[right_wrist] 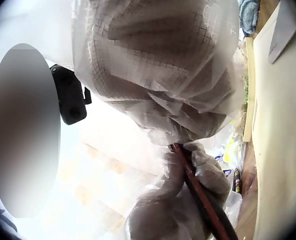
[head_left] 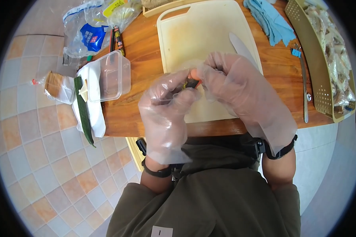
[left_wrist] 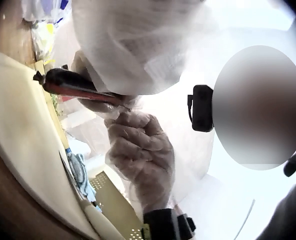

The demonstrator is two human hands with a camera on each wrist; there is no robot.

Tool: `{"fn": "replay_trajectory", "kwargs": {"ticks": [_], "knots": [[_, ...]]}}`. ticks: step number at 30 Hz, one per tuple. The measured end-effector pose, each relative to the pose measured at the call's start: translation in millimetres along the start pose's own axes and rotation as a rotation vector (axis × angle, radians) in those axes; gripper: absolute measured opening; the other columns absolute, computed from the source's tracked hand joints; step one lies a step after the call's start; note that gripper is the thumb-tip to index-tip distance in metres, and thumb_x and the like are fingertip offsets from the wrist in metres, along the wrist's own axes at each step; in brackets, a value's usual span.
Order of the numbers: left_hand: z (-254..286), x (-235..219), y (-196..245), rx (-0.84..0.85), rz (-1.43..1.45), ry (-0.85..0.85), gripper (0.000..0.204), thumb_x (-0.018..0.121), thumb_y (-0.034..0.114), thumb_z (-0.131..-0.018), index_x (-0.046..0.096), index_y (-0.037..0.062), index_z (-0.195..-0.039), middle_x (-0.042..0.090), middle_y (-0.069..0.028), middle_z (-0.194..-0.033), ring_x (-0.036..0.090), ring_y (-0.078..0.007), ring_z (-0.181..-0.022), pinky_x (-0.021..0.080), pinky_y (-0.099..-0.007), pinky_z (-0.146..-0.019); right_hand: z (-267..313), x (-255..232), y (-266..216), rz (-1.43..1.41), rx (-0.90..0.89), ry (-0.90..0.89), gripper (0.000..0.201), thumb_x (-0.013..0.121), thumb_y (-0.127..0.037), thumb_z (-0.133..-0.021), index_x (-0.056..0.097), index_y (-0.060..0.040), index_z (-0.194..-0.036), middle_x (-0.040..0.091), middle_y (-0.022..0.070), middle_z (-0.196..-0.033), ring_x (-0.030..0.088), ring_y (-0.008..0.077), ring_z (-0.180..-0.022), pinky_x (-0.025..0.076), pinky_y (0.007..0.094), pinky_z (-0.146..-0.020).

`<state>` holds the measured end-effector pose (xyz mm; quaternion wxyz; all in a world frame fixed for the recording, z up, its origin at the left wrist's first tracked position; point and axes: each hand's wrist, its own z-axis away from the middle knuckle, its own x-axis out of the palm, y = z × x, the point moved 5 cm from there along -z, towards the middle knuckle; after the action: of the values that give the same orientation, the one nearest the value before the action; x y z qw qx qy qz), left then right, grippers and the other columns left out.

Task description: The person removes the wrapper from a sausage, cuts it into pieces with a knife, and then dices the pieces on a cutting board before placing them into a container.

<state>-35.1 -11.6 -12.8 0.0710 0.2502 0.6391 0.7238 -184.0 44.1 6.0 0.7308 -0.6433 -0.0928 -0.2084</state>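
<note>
Both hands wear clear plastic gloves and meet over the near part of the cream cutting board (head_left: 197, 35). My left hand (head_left: 164, 104) grips a sausage (left_wrist: 73, 82) in a dark wrapper with red along it. One crimped end of the wrapper sticks out past the left fingers in the left wrist view. My right hand (head_left: 243, 85) pinches the sausage's other end, its fingers curled tightly against the left fingertips. In the head view an orange-pink tip shows between the hands. The glove folds hide most of the right fingertips in the right wrist view.
A knife (head_left: 243, 47) lies on the board's right side. Wrapped sausages (head_left: 118, 41), plastic packaging (head_left: 83, 31), a clear container (head_left: 120, 75) and a cucumber (head_left: 83, 110) are at left. A blue cloth (head_left: 269, 19), metal tongs (head_left: 304, 91) and a perforated basket (head_left: 318, 63) stand right.
</note>
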Motion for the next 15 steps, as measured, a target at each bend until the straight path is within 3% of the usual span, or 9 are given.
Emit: {"fn": "replay_trajectory", "kwargs": {"ticks": [3,5,7,8,10,14,15], "knots": [[-3.6,-2.4,7.1,0.137,-0.185,-0.033,0.031,0.078,0.001,-0.092,0.071,-0.0044,-0.122,0.076,-0.0083,-0.101,0.069,-0.0128,-0.087,0.053,-0.0261,-0.076,2.9,-1.3,-7.1,0.074,0.083,-0.002,0.026,0.067,-0.029,-0.104,0.062,-0.0055,-0.094,0.049,-0.0070,-0.076,0.040,0.0012,-0.069,0.032,0.0215,-0.059],[2.0,0.1,7.4,-0.045,-0.050,-0.054,0.031,0.079,0.002,-0.092,0.072,-0.0040,-0.121,0.076,-0.0084,-0.103,0.069,-0.0129,-0.089,0.054,-0.0266,-0.079,2.7,-4.0,-3.2,0.147,0.152,0.031,0.025,0.066,-0.027,-0.104,0.061,-0.0057,-0.093,0.049,-0.0069,-0.076,0.038,0.0013,-0.069,0.031,0.0218,-0.059],[2.7,-0.4,7.7,-0.051,-0.042,-0.045,0.030,0.079,0.002,-0.092,0.071,-0.0038,-0.121,0.076,-0.0088,-0.105,0.069,-0.0130,-0.089,0.054,-0.0268,-0.080,-0.2,-5.3,-1.7,0.214,-0.066,0.001,0.022,0.063,-0.021,-0.105,0.059,-0.0037,-0.092,0.048,-0.0048,-0.075,0.038,0.0045,-0.069,0.034,0.0235,-0.060],[2.3,0.0,7.8,-0.050,-0.035,-0.042,0.030,0.078,0.001,-0.093,0.071,-0.0037,-0.121,0.076,-0.0092,-0.107,0.069,-0.0131,-0.090,0.054,-0.0269,-0.081,-1.3,-6.4,3.5,0.214,-0.066,0.002,0.022,0.063,-0.021,-0.105,0.059,-0.0037,-0.092,0.048,-0.0048,-0.075,0.038,0.0045,-0.069,0.034,0.0235,-0.060],[1.2,2.7,7.3,-0.017,-0.079,-0.022,0.030,0.078,0.001,-0.093,0.071,-0.0040,-0.122,0.076,-0.0098,-0.108,0.069,-0.0134,-0.089,0.054,-0.0273,-0.081,-1.1,-8.5,0.9,0.525,-0.255,0.061,0.021,0.059,-0.017,-0.106,0.056,-0.0012,-0.092,0.049,-0.0022,-0.074,0.039,0.0080,-0.070,0.038,0.0258,-0.063],[2.7,6.3,6.4,-0.007,-0.124,0.056,0.029,0.076,0.001,-0.094,0.070,-0.0055,-0.122,0.076,-0.0115,-0.111,0.069,-0.0145,-0.087,0.055,-0.0287,-0.082,0.1,-6.6,-5.3,0.632,-0.146,0.081,0.022,0.058,-0.017,-0.106,0.055,0.0008,-0.094,0.050,0.0001,-0.075,0.042,0.0102,-0.072,0.041,0.0271,-0.066],[2.2,7.2,4.9,-0.005,-0.122,0.056,0.029,0.076,0.001,-0.094,0.070,-0.0055,-0.122,0.076,-0.0115,-0.111,0.069,-0.0145,-0.087,0.055,-0.0287,-0.082,-1.4,-6.8,-0.4,0.498,-0.207,0.052,0.026,0.060,-0.020,-0.107,0.056,0.0021,-0.093,0.058,0.0080,-0.077,0.053,0.0155,-0.073,0.046,0.0305,-0.068]]}}
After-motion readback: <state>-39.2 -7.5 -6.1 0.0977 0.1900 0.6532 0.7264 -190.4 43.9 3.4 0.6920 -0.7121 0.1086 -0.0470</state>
